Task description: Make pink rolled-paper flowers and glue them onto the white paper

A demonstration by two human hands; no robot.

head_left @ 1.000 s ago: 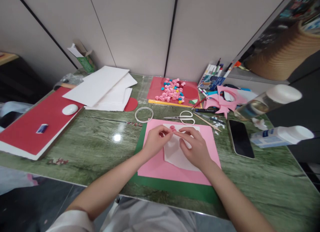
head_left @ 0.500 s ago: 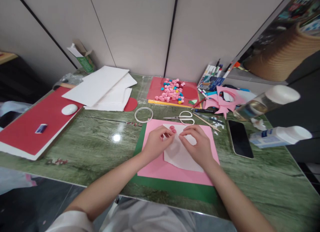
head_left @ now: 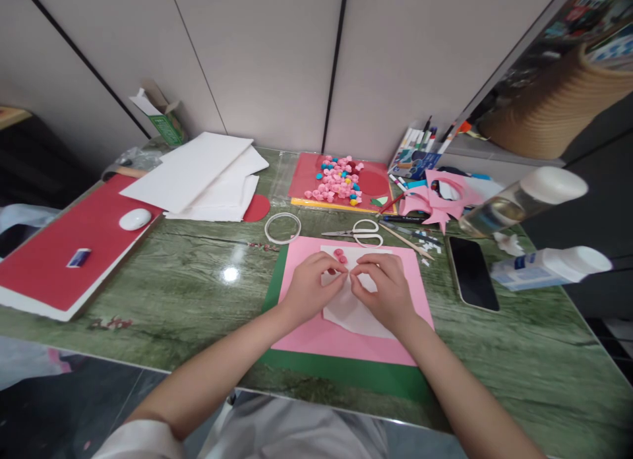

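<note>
Over a white sheet (head_left: 346,314) my left hand (head_left: 314,284) and my right hand (head_left: 384,291) meet, fingertips nearly touching. Both pinch thumb against finger; whatever sits between the tips is too small to make out. Just beyond the fingers, small pink pieces (head_left: 340,255) rest on the white sheet, partly hidden by my left hand. Under the white sheet lies pink paper (head_left: 306,334), and beneath that a green sheet (head_left: 341,373). White-handled scissors (head_left: 366,233) and a roll of tape (head_left: 282,229) lie past the papers' far edge.
Behind, many small pink, blue and yellow pieces (head_left: 336,181) lie on red paper. White sheets (head_left: 190,169), a red board (head_left: 74,261) and a computer mouse (head_left: 135,219) are at left. Pink paper scraps (head_left: 438,195), a phone (head_left: 473,274) and a white bottle (head_left: 551,269) occupy the right.
My two hands have come closer together, the fingertips now almost meeting above the white sheet. The view has shifted slightly.
</note>
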